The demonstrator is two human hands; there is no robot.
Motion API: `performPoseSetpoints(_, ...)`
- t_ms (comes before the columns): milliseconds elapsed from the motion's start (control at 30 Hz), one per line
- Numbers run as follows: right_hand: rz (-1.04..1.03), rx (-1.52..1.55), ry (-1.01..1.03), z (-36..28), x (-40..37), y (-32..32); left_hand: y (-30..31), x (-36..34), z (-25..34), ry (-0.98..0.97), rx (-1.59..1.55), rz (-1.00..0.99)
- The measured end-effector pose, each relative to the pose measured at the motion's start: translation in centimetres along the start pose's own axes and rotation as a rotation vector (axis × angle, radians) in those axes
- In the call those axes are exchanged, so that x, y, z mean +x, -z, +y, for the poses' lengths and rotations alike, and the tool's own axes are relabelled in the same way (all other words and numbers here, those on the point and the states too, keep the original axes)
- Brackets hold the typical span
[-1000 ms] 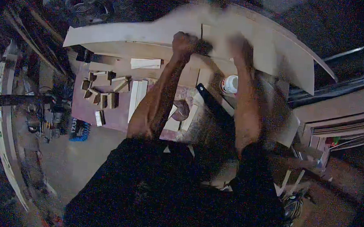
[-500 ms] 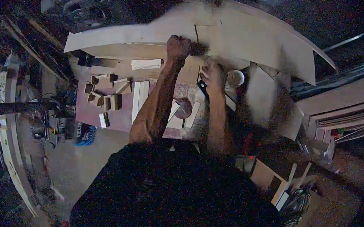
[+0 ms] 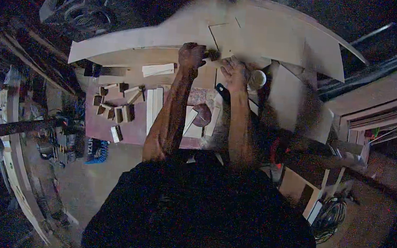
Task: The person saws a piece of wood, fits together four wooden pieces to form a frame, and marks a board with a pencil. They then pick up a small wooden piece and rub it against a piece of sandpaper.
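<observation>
My left hand [image 3: 192,55] is closed round a small dark brush-like tool [image 3: 212,54], whose end points right, close to the lower edge of a large pale wooden panel [image 3: 273,29]. Blur and dim light hide the tool's detail. My right hand [image 3: 235,74] has its fingers apart just below the panel's edge and appears to hold nothing. Right of it stands a round white cup [image 3: 257,80]. A dark object [image 3: 221,91] lies under my right wrist.
Several small wooden blocks [image 3: 124,113] lie on the reddish tabletop [image 3: 141,135] at the left. Pale strips [image 3: 154,108] and a round reddish-brown disc [image 3: 202,115] lie between my forearms. A pale board [image 3: 283,100] leans at the right; a coiled cable [image 3: 331,220] is below.
My left hand and the dark tool have shifted slightly down and left in view. The right hand's fingers now reach up nearer the panel's edge.
</observation>
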State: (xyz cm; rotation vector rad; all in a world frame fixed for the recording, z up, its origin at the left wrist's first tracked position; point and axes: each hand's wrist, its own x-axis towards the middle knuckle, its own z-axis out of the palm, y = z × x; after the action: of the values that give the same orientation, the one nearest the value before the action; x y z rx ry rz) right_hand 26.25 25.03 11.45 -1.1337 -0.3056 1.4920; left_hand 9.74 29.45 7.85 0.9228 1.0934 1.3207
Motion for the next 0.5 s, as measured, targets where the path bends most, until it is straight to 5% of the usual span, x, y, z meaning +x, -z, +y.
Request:
performPoseSetpoints(100,-0.013,-0.01,0.019,-0.1,-0.5,-0.3,-3.7,-3.7,8.7,0.238,-0.114,0.214)
performPoseSetpoints(233,-0.05,-0.031,0.077,0.2,-1.2,-0.1,-2.0,-1.2,3.7,-0.239,0.206,-0.016)
performPoseSetpoints(500,0.034,-0.209,0.026,-2.4,-4.0,0.8,-2.8,-1.1,5.6,-0.228,0.301,0.005)
